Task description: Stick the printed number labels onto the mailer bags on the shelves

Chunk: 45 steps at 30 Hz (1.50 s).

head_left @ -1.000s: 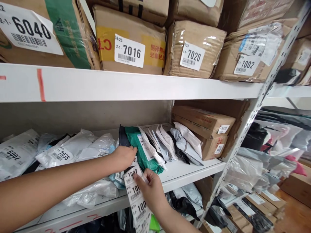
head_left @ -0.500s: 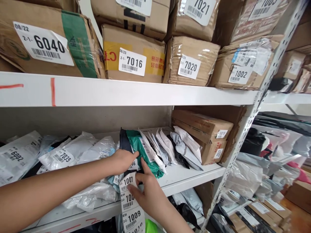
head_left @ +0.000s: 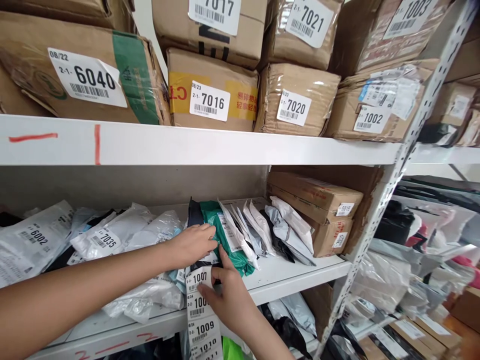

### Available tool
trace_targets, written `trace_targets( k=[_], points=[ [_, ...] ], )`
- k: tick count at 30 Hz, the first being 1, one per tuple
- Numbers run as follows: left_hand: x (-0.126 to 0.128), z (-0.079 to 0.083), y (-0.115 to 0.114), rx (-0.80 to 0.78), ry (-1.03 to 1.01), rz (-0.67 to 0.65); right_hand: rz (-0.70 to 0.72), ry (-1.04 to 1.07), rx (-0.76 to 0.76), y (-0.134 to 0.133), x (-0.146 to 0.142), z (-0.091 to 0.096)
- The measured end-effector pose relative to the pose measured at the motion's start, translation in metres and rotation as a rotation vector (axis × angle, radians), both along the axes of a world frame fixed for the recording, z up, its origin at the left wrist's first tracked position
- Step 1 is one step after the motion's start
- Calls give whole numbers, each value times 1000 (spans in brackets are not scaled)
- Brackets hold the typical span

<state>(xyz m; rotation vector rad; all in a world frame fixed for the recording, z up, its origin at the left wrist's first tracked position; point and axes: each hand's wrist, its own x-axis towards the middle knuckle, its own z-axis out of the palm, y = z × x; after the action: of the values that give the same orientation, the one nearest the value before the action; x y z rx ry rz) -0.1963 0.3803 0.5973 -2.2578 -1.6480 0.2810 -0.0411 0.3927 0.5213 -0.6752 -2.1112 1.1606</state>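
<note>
Probably light and limp, the label strip (head_left: 204,327) hangs before the shelf (head_left: 300,284), my right grip (head_left: 230,290) pinching its top, the best hold; from here I can't tell whether my left grip (head_left: 197,245) is closed.

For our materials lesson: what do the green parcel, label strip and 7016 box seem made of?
Green parcel: probably plastic film, glossy with bright creases.
Label strip: likely smooth paper, thin and crisply printed.
7016 box: apparently dull cardboard, brown and stiff.

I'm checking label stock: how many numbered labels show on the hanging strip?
5, downward: 1007, a partly covered label, 1009, 1010, a label cut by the frame; more may be hidden.
</note>
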Motion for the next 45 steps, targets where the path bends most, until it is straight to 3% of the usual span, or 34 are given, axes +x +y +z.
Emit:
trace_targets(
  k=[9,14,19,22,24,26,28,32,36,38,41,45],
  points=[
    [4,-3,6,-25,-148,197,-41,-22,64,-8,-1,-3],
    [6,-1,8,-7,-180,249,-79,45,144,-12,2,-16],
    [9,-4,6,81,-140,295,-244,226,251,-17,12,-32],
    [14,-4,8,146,-113,362,-347,353,129,-11,18,-38],
    [18,-2,10,169,-106,434,-254,421,-89,-4,20,-40],
    [22,2,12,179,-70,383,-83,493,-303,5,19,-40],
    [24,4,11,142,-57,256,11,523,-373,14,18,-35],
    [26,0,3,17,-250,51,-20,470,-174,29,23,-21],
    [28,-12,1,-8,-286,-156,53,491,-221,40,33,-14],
    [29,-18,4,8,-258,-173,89,535,-282,44,38,-13],
    [27,-24,14,50,-223,-94,119,604,-355,51,41,-15],
    [23,-24,24,25,-209,-77,155,703,-406,55,36,-27]
  ],
)
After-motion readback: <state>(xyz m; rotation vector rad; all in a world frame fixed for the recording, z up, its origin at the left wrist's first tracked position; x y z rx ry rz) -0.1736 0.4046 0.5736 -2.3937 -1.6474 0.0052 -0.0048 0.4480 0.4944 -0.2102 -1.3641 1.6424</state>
